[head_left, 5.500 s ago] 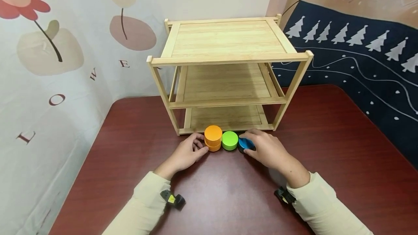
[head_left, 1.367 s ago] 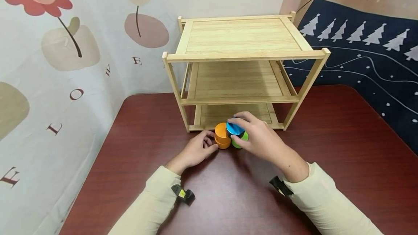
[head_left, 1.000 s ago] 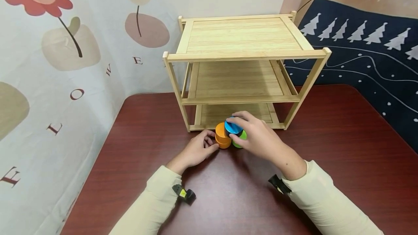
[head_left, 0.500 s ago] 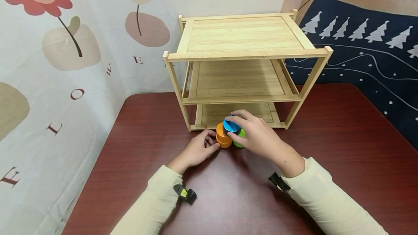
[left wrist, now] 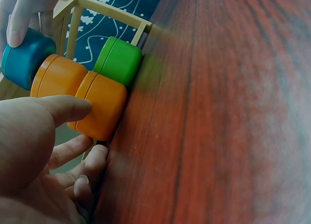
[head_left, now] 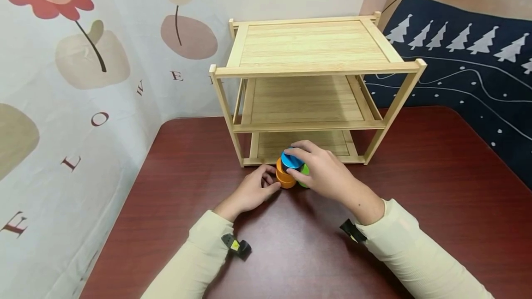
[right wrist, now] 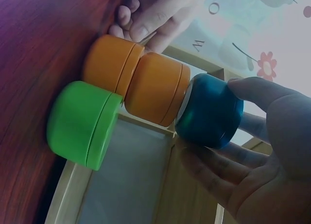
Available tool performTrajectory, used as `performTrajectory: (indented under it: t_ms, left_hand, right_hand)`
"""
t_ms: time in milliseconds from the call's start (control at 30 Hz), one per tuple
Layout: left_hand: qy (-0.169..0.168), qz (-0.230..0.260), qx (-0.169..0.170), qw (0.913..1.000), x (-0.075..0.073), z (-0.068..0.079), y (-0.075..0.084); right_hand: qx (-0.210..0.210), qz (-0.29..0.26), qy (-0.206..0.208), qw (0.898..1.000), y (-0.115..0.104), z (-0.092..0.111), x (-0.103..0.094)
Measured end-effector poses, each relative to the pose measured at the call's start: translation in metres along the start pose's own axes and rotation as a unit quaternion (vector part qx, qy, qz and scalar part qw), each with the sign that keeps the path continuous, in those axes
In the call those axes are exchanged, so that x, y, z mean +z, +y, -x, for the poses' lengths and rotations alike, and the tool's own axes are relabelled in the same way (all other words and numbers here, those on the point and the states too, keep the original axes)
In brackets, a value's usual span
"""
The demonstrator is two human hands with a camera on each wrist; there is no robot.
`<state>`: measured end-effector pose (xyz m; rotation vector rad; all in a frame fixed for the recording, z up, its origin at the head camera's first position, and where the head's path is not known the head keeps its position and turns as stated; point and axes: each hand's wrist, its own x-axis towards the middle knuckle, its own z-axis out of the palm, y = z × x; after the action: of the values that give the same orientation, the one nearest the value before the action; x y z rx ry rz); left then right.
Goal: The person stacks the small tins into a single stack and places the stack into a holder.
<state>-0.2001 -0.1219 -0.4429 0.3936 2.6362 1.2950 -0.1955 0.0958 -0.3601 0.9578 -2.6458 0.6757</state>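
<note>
My right hand point(head_left: 326, 172) grips a blue lidded tin point(right wrist: 209, 112) between thumb and fingers. It is over the upper of two stacked orange tins, close to or touching its lid; contact is hard to tell. The upper orange tin point(right wrist: 158, 88) stands on the lower orange tin point(left wrist: 104, 107), which rests on the table. Beside this stack is a green tin point(right wrist: 82, 124), partly hidden by my right hand in the head view. My left hand point(head_left: 251, 190) holds the lower orange tin from the left, thumb in front, fingers bent beside it.
A three-tier wooden shelf point(head_left: 307, 70) stands just behind the tins, its bottom rail near them. The dark red table point(head_left: 291, 253) spreads around both forearms. Printed cloth point(head_left: 124, 82) hangs at the left and back, and a dark one at the right.
My right hand has lifted the blue tin from the table right of the green tin and carried it left, over the orange stack. My left hand keeps its place at the orange tins.
</note>
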Motion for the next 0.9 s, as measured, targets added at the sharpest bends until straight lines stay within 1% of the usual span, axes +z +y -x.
performTrajectory:
  t_ms: [200,567,900]
  left_hand:
    - [0.003,-0.007,-0.001,1.0000,-0.0004,0.0001,0.0003]
    - [-0.001,-0.008,0.000,1.0000,-0.0015,0.0014,0.0016]
    - [-0.001,-0.012,0.003,0.9999,-0.0010,0.0013,0.0005]
  right_hand:
    - [-0.002,0.000,-0.006,1.000,-0.0013,-0.0026,0.0010]
    - [0.002,0.001,-0.018,1.000,-0.0019,-0.0064,0.0025]
    - [0.001,-0.002,-0.017,1.000,-0.0012,-0.0085,0.0051]
